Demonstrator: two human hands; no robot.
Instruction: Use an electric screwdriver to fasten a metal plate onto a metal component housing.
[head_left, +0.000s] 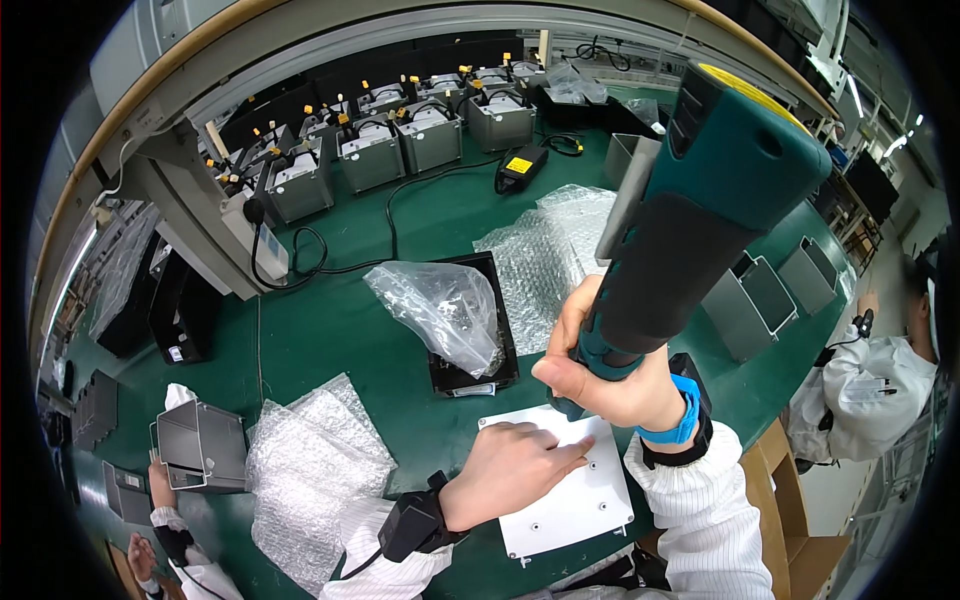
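A teal and black cordless screwdriver (690,230) with a yellow end stands tilted in my right hand (625,390), whose fingers wrap its grip. Its lower end points down toward the far part of a white plate (565,520). The plate carries several small round fittings and little tabs at its near edge. Over the plate's far left part lies my left hand (515,470), fingers bent and drawn together; whatever they pinch is hidden. Just beyond is a black tray (510,345) with a clear plastic bag (440,305) on it.
Bubble wrap sheets (315,460) lie at left, with more bubble wrap (530,260) behind the tray. Grey metal boxes (375,155) with cables line the back; empty grey housings (750,305) stand right. A black power adapter (522,168) has a trailing cord. Other people work at both sides.
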